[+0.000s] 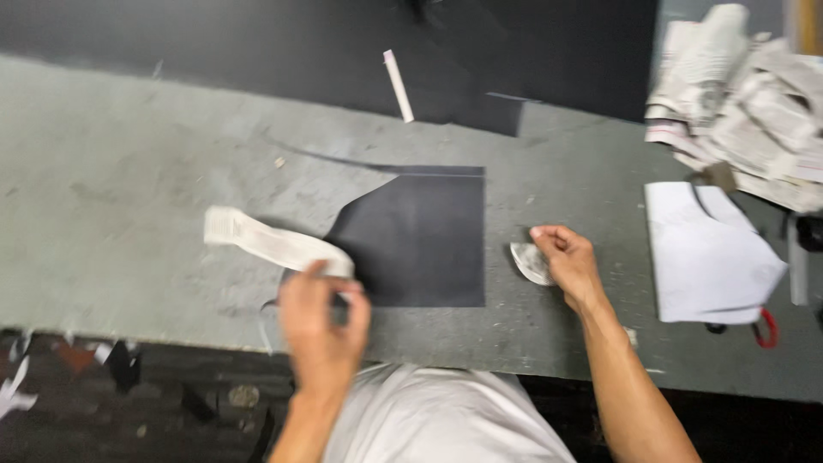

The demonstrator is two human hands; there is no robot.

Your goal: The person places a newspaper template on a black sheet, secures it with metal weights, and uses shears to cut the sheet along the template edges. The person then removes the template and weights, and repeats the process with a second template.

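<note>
Black fabric piece (420, 240), just one, lies flat on the grey worktop (129, 197), likely so it can be marked. Left hand (321, 321), at its lower-left corner, pinches one white strip (274, 243). Right hand (570, 261), just right of it, grips one pale chalk-like wedge (530, 261).

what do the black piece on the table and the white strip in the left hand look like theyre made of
Black piece: probably matte fabric or thin sheet, lying flat with cleanly cut edges and no shine. White strip: looks like a stiff plastic or card ruler, holding its shape past the left hand; motion blur leaves both uncertain.
</note>
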